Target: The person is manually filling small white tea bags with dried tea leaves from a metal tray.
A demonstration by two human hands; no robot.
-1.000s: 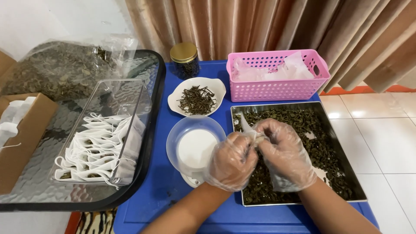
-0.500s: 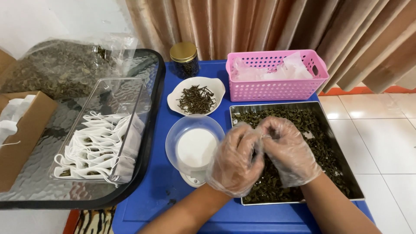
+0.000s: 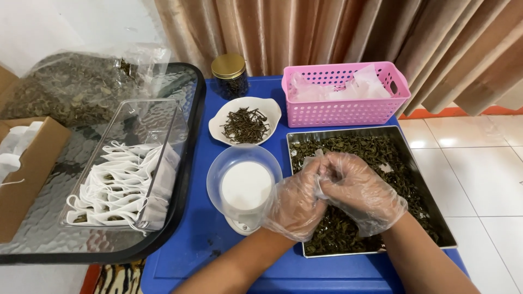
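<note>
Both gloved hands meet over the metal tray (image 3: 425, 218) of dried leaves (image 3: 381, 152): left hand (image 3: 297, 204) and right hand (image 3: 362, 190), fingers pinched together on a small white bag (image 3: 315, 159), just above the leaves. Left of the fingers, a clear box (image 3: 158, 117) already holds many finished bags (image 3: 117, 185); plenty of leaves remain.
</note>
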